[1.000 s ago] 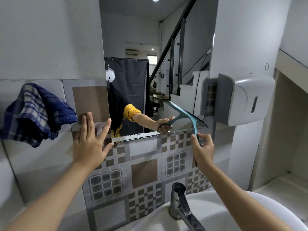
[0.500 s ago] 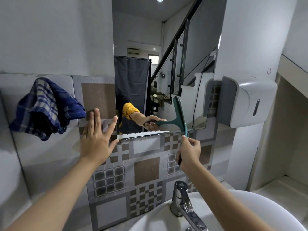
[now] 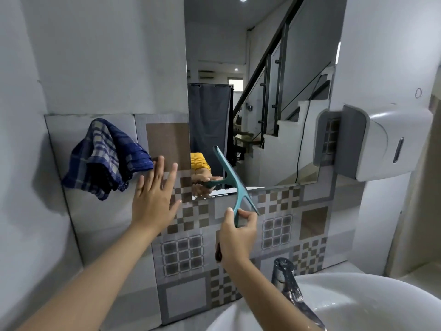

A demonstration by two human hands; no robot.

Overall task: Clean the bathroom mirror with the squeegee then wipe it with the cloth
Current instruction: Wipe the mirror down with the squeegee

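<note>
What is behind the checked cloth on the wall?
Grey wall tile shows around the checked cloth. Whatever it hangs from is covered by its folds.

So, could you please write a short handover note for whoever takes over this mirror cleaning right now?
Right hand: gripping the handle of the squeegee, whose blade lies tilted across the bottom edge of the mirror.
Left hand: open and empty, flat against the tiled wall just left of the mirror.
Cloth: hanging on the wall to the left, beside the left fingertips, not yet picked up.
Done: squeegee is at the mirror's bottom left; how much glass is already covered cannot be told.
Left: finish the squeegee strokes, then take the cloth and wipe the mirror.
</note>
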